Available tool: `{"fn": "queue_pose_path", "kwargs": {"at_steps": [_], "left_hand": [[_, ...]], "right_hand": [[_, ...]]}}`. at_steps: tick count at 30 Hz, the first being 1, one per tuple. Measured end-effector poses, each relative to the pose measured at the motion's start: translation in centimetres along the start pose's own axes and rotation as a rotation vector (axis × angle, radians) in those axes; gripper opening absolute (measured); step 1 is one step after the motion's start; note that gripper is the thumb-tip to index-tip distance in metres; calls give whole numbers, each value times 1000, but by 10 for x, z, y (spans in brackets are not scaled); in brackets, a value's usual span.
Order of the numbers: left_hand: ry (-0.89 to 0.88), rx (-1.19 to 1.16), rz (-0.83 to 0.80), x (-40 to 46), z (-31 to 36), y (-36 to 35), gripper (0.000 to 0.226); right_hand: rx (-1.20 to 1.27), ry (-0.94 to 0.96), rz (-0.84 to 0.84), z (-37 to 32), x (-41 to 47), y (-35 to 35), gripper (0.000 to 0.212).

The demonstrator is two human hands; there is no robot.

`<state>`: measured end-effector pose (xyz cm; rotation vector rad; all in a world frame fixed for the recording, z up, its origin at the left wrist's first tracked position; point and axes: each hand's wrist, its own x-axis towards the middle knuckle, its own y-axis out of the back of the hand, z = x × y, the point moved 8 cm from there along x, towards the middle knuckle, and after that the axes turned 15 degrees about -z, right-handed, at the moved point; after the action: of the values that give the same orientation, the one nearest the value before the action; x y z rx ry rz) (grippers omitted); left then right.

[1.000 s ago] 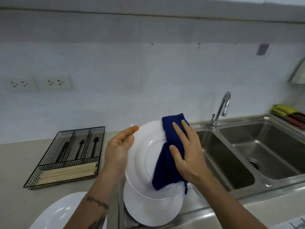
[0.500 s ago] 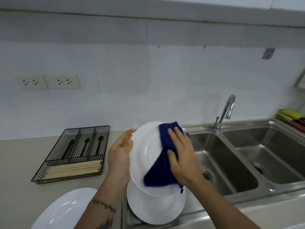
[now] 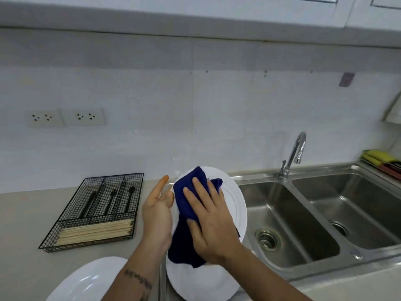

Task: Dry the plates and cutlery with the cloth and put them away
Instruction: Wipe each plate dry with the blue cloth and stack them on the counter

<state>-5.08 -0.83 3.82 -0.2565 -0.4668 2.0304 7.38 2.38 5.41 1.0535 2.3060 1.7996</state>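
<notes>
Right hand [image 3: 213,222], fingers spread flat, pressing a dark blue cloth [image 3: 187,216] against a tilted white plate [image 3: 237,205] at centre frame. Left hand [image 3: 157,216] at nine o'clock of that plate, steadying its rim, forefinger straight; exact grip hidden. Second plate [image 3: 201,281] below at six o'clock, another plate [image 3: 86,281] at seven. Wire cutlery tray [image 3: 95,211] at nine, black utensils inside. Forearm tattoo lettering unreadable.

A white plate [image 3: 235,205] stands tilted on edge, a dark blue cloth [image 3: 184,205] draped over its face. Another white plate [image 3: 201,283] lies below it; a third [image 3: 86,281] rests on the bench [image 3: 21,213].
</notes>
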Motion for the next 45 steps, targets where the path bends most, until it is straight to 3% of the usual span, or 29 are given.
{"fn": "queue_pose_path", "kwargs": {"at_steps": [4, 10, 15, 20, 24, 26, 31, 37, 42, 45], "left_hand": [[-14, -19, -6, -3, 1, 1, 47], [-44, -24, 38, -5, 16, 29, 42], [-77, -79, 15, -3, 22, 32, 42], [-123, -53, -21, -8, 16, 20, 41], [-157, 289, -130, -6, 30, 12, 49], [-121, 431, -178, 3, 41, 11, 42], [-73, 557, -260, 20, 49, -3, 34], [-88, 359, -165, 22, 35, -6, 35], [-97, 160, -45, 18, 28, 3, 35], [-74, 121, 34, 14, 23, 14, 34]], "right_hand": [[80, -137, 13, 35, 26, 18, 59], [513, -396, 33, 88, 7, 18, 52], [327, -205, 67, 57, 18, 38, 58], [574, -367, 182, 84, -3, 35, 60], [541, -372, 196, 92, -11, 43, 58], [464, -371, 152, 93, -9, 51, 61], [220, -254, 4, 71, 0, 69, 64], [-16, -134, 41, 47, 1, 78, 66], [166, -245, 250, 59, -25, 67, 64], [310, -326, 294, 64, -47, 42, 64]]}}
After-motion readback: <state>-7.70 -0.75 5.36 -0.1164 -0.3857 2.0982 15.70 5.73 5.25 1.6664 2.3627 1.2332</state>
